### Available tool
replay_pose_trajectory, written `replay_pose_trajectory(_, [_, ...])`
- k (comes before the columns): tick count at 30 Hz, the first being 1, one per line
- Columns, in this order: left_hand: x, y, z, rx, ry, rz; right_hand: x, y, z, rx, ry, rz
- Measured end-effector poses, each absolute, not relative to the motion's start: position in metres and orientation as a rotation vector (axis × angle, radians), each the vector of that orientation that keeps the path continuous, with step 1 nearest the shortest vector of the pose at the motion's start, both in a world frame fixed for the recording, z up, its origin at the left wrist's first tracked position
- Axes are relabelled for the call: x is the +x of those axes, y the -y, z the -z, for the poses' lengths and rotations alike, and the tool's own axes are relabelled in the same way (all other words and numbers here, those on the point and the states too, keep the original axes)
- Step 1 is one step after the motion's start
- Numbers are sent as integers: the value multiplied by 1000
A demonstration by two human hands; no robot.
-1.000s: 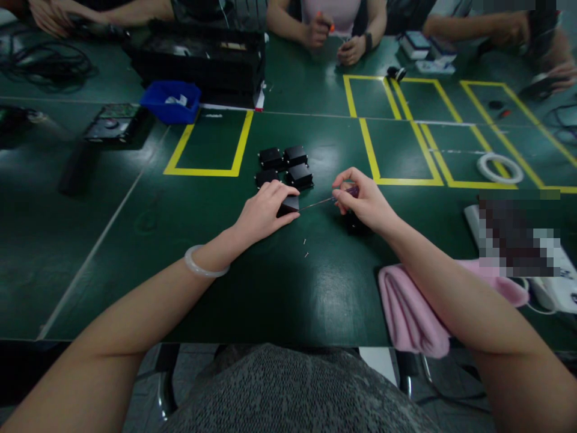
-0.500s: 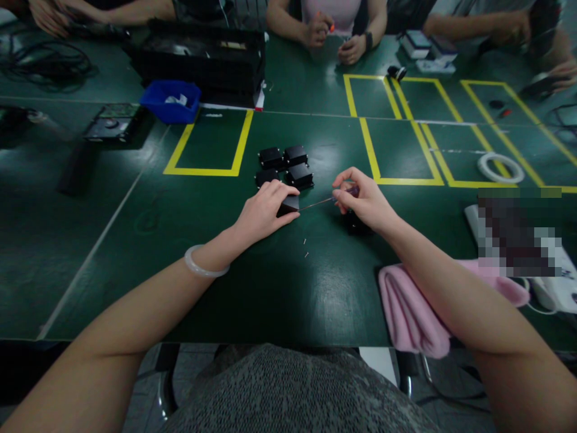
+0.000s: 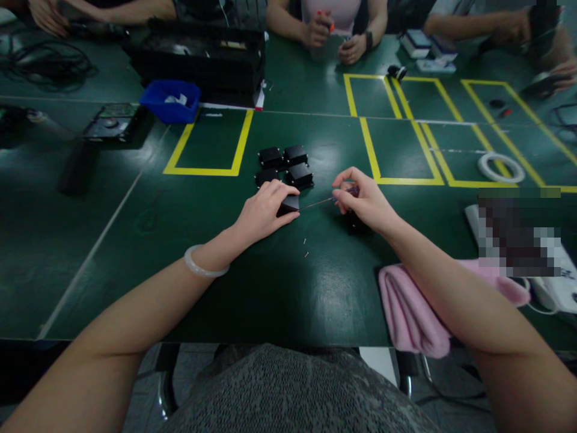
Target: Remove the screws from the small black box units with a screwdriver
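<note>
My left hand (image 3: 269,207) grips a small black box (image 3: 290,204) on the green table, fingers over its top and thumb along its near side. In my right hand (image 3: 358,195) is a screwdriver (image 3: 319,203), held nearly level; its thin shaft reaches left to the box's right side. Whether the tip sits in a screw is too small to tell. Just beyond my left hand stand several similar black boxes (image 3: 299,174) with small bright screws at their edges. Two loose screws (image 3: 305,241) lie nearer me. Under my right hand a dark object (image 3: 356,222) is mostly hidden.
A pink cloth (image 3: 412,310) lies beneath my right forearm, near a white power strip (image 3: 565,282). Farther off are a blue bin (image 3: 171,102), a black crate (image 3: 202,63), a hard drive (image 3: 112,123) and a white tape roll (image 3: 501,168). Several people sit across the table.
Both my hands, the box and the screwdriver stay in practically the same place. Across the table, a person's hand with an orange-tipped item has shifted slightly.
</note>
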State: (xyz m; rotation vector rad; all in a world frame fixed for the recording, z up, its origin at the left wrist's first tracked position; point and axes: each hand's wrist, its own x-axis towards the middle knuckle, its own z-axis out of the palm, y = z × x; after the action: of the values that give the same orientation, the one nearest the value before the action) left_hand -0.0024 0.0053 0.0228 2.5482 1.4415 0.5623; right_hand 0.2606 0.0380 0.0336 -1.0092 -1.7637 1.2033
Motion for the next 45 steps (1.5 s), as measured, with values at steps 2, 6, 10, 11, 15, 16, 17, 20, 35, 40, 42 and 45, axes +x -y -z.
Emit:
replay_pose_trajectory(2, [-2,-5,-23,2547,-1441,-558,260,-37,-34,-1023,1747,-1229])
replay_pose_trajectory(6, [-2,-5,-24,2543,-1449,-555,260,-37,-35,-1071,1762,-1224])
replay_pose_trajectory(10, [-2,-5,-24,2546,-1439,-558,261,-38,-34,-1031,1783,-1219])
replay_pose_trajectory(11, [-2,-5,-24,2550,-1435,-563,261,-38,-34,-1015,1782,-1217])
replay_pose_trajectory(15, [-2,-5,-23,2558,-1432,-572,261,-38,-33,-994,1765,-1219])
replay_pose_trajectory(16, [-2,-5,-23,2559,-1433,-573,261,-38,-33,-997,1756,-1228])
replay_pose_trajectory(17, [-2,-5,-23,2560,-1435,-571,260,-38,-34,-1004,1748,-1235])
replay_pose_trajectory(20, [-2,-6,-23,2562,-1444,-556,260,-37,-34,-1047,1755,-1231])
replay_pose_trajectory(35, [-2,-6,-23,2557,-1437,-571,261,-38,-33,-1008,1767,-1244])
replay_pose_trajectory(40, [-2,-6,-22,2561,-1436,-570,261,-39,-31,-986,1752,-1236])
replay_pose_trajectory(42, [-2,-6,-22,2559,-1435,-568,261,-40,-30,-965,1738,-1228])
replay_pose_trajectory(45, [-2,-5,-23,2552,-1438,-564,261,-40,-29,-963,1736,-1226])
